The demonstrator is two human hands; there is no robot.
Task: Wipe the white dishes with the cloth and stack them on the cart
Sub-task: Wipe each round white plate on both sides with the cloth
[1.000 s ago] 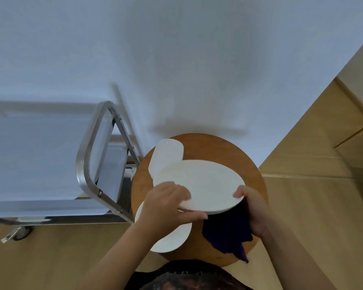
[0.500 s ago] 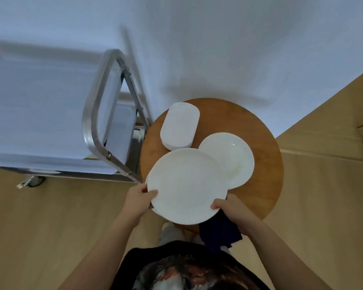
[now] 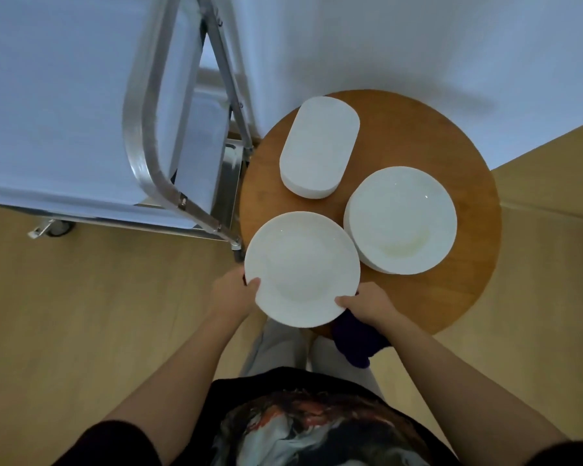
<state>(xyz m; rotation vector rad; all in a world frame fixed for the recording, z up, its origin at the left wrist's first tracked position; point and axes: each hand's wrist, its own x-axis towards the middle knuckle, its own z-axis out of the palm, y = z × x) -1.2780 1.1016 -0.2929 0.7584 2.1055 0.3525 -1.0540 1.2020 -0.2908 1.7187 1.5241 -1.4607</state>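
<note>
Head view looking straight down: both hands hold a smooth round white plate [image 3: 302, 268] by its rim, left hand [image 3: 233, 290] thumb on top, right hand [image 3: 367, 306] also bunching a dark purple cloth [image 3: 357, 341] underneath. Round wooden worktop [image 3: 451, 290] has a round plate stack [image 3: 401, 220] (glossy) and rounded-rectangle dishes [image 3: 318, 148]; steel cart [image 3: 142, 136] just left.

Prob. dining/service room: steel cart [image 3: 155, 169], plate stack [image 3: 401, 220].

cart [image 3: 142, 136] left of table [image 3: 451, 297], three dish stacks [image 3: 401, 220] on table
</note>
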